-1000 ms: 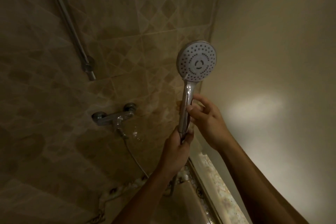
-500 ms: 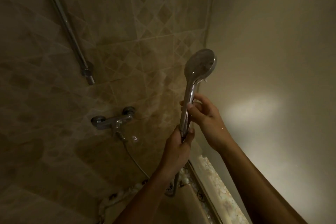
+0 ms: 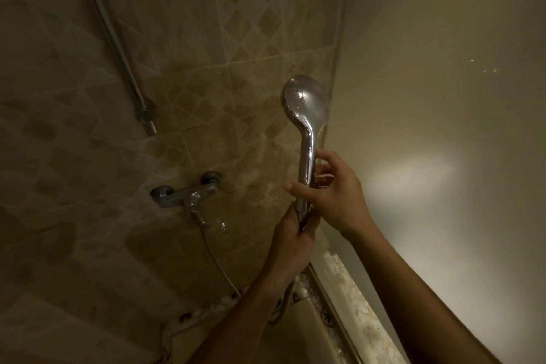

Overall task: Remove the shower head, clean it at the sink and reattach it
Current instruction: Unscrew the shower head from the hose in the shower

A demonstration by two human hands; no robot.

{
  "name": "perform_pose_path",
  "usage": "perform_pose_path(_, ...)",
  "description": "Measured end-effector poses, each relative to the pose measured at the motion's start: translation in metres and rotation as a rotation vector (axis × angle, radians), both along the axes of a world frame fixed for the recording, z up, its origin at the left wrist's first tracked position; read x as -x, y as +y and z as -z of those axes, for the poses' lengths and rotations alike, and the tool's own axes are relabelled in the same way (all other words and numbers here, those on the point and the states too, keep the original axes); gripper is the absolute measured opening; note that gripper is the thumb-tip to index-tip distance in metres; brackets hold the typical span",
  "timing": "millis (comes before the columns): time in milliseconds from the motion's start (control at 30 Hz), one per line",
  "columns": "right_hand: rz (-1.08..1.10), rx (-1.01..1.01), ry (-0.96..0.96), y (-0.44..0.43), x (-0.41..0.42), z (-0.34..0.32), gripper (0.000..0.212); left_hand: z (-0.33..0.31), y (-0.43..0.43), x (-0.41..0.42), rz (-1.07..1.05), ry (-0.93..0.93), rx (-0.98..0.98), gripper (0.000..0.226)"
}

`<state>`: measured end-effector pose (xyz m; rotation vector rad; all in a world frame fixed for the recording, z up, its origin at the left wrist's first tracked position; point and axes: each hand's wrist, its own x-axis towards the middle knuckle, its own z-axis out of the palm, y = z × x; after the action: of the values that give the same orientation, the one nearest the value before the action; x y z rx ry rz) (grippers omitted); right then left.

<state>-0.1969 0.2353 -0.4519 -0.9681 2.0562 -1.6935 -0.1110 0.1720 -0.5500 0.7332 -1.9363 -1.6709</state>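
the shower head (image 3: 305, 103) stood almost upright before the tiled corner. its long axis ran from 6 to 12 o'clock, with the round head at the 12 o'clock end. its chrome back faced the camera, so the spray face was hidden.

the right hand (image 3: 334, 189) grasped the handle about midway, thumb laid across the near side toward 9 o'clock and fingers curled behind. the left hand (image 3: 292, 239) sat directly at 6 o'clock of it, just beside it, clenched round the foot of the handle. the joint with the hose (image 3: 218, 263) was buried in that fist and could not be seen.

the hose dropped from the mixer tap (image 3: 189, 193), at 9 o'clock of the hands, toward 5 o'clock and passed behind the left forearm.

as a judgement, unscrewing would turn about that upright axis. the left hand was nearer the coupling, and the right was better placed to steady or twist the handle.

no brand, label or writing could be read on the chrome or the tap.
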Motion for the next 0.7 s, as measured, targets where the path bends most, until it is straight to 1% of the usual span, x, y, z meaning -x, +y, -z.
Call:
perform_pose_path(33,0.050,-0.009,0.018,-0.001,-0.001,0.000,0.059,-0.001,0.001,-0.001,-0.002,-0.001,0.000,0.022)
perform_pose_path(100,0.062,0.035,-0.038,-0.001,0.000,0.000,0.054,-0.004,0.001,-0.003,-0.012,0.006,-0.005,0.020)
perform_pose_path(200,-0.114,0.169,-0.239,0.002,0.004,0.001,0.044,-0.007,0.001,-0.006,-0.025,0.021,0.000,0.035)
perform_pose_path(267,-0.272,0.225,-0.357,0.005,0.005,0.002,0.043,-0.008,0.002,-0.007,-0.034,0.027,0.015,0.035)
perform_pose_path(300,-0.320,0.230,-0.372,0.006,0.006,0.003,0.043,-0.010,0.002,-0.008,-0.038,0.023,0.021,0.031)
perform_pose_path(367,-0.316,0.199,-0.298,0.006,0.005,0.003,0.042,-0.009,0.002,-0.009,-0.045,0.017,0.021,0.014)
perform_pose_path(400,-0.262,0.171,-0.216,0.005,0.003,0.003,0.042,-0.008,0.001,-0.009,-0.043,0.020,0.020,0.013)
perform_pose_path(433,-0.197,0.148,-0.138,0.004,0.001,0.002,0.044,-0.009,0.002,-0.009,-0.048,0.016,0.017,0.017)
perform_pose_path(467,-0.143,0.146,-0.101,0.003,-0.001,0.002,0.045,-0.009,0.002,-0.010,-0.051,0.010,0.007,0.016)
perform_pose_path(500,-0.114,0.159,-0.105,0.002,-0.002,0.001,0.044,-0.009,0.002,-0.011,-0.049,0.005,-0.003,0.011)
perform_pose_path(533,-0.110,0.174,-0.125,0.001,-0.002,0.001,0.042,-0.010,0.002,-0.012,-0.044,0.012,-0.005,0.013)
perform_pose_path(567,-0.131,0.186,-0.158,0.001,-0.003,0.001,0.040,-0.012,0.002,-0.014,-0.038,0.027,-0.009,0.021)
perform_pose_path(633,-0.218,0.215,-0.243,0.002,-0.002,0.001,0.041,-0.013,0.003,-0.016,-0.039,0.044,0.007,0.032)
perform_pose_path(700,-0.321,0.253,-0.299,0.006,0.000,0.003,0.041,-0.013,0.001,-0.018,-0.044,0.067,0.015,0.033)
